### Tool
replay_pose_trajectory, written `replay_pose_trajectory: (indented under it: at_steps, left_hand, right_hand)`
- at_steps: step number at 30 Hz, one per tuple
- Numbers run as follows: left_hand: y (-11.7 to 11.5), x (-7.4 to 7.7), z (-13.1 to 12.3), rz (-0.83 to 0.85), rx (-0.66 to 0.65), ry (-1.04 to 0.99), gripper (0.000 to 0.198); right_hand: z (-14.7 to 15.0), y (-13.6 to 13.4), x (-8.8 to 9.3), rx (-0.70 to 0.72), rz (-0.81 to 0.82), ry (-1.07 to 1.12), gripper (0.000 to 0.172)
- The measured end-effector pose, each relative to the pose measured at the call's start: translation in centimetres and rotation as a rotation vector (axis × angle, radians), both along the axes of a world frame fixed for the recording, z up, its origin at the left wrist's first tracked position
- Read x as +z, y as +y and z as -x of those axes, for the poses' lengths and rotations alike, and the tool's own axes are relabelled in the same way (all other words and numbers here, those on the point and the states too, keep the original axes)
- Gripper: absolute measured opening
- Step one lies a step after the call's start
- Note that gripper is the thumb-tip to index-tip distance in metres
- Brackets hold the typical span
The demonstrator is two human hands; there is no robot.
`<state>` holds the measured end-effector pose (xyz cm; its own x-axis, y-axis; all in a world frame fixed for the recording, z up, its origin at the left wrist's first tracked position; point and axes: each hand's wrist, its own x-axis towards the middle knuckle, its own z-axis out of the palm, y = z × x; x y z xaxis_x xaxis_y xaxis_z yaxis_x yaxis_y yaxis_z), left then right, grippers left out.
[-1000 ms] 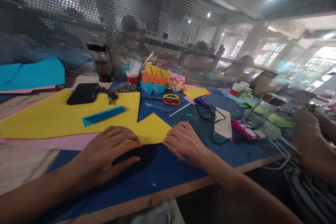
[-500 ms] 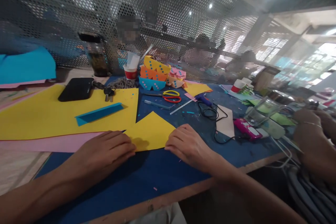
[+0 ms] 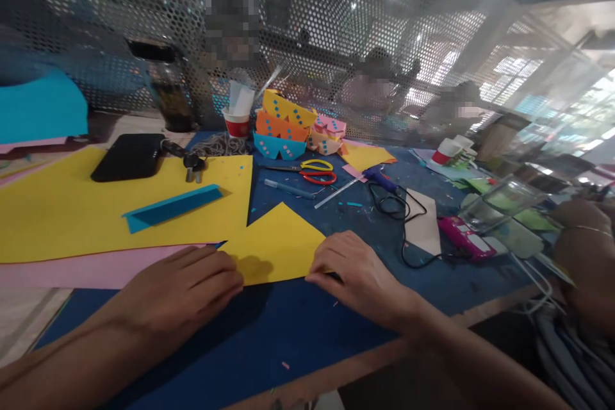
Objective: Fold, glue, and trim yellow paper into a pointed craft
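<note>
A yellow paper (image 3: 281, 246) with its peak pointing away from me lies on the blue tabletop, possibly folded. My left hand (image 3: 195, 285) is closed at its left corner, fingers bent together, hiding that corner. At the right corner, my right hand (image 3: 358, 275) pinches the paper near its front edge. Left of it, a large yellow sheet (image 3: 158, 173) overlaps a pink sheet (image 3: 72, 269). On the yellow sheet rests a folded blue paper strip (image 3: 173, 206). Scissors (image 3: 317, 172) with yellow and red handles and a capped pen or cutter (image 3: 288, 189) lie beyond the peak.
Behind stand decorated paper crown-like pieces (image 3: 281, 125), a red-and-white cup (image 3: 237, 123) and a jar (image 3: 168, 93). A black phone (image 3: 129, 157) and keys (image 3: 193, 165) lie left. A glue gun (image 3: 380, 177), its cord and a pink box (image 3: 465, 237) are right, near another person's arm (image 3: 583, 237).
The view has shifted slightly. Both hands stay at the yellow paper's corners; a small gap now shows beneath my right hand's fingers.
</note>
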<state>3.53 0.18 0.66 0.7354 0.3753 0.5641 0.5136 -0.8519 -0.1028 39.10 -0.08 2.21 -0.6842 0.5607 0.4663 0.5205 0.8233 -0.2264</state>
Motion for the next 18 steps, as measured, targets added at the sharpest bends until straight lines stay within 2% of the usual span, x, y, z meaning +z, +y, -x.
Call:
replay_pose_trajectory:
  at_steps: [3, 9, 14, 18]
  left_hand:
    - [0.0, -0.1, 0.1, -0.007, 0.007, -0.019, 0.054]
    - [-0.2, -0.4, 1.1, 0.197, 0.026, -0.016, 0.036]
    - [-0.2, -0.6, 1.3, 0.187, 0.063, -0.044, 0.035]
    - [-0.2, -0.6, 1.3, 0.208, 0.044, -0.06, 0.035]
  right_hand:
    - [-0.1, 0.0, 0.0, -0.004, 0.024, 0.021, 0.023]
    - [-0.5, 0.2, -0.4, -0.004, 0.053, 0.015, 0.024]
    - [-0.6, 0.3, -0.3, -0.035, 0.144, 0.036, 0.02]
    - [-0.4, 0.2, -0.1, -0.074, 0.213, 0.058, 0.019]
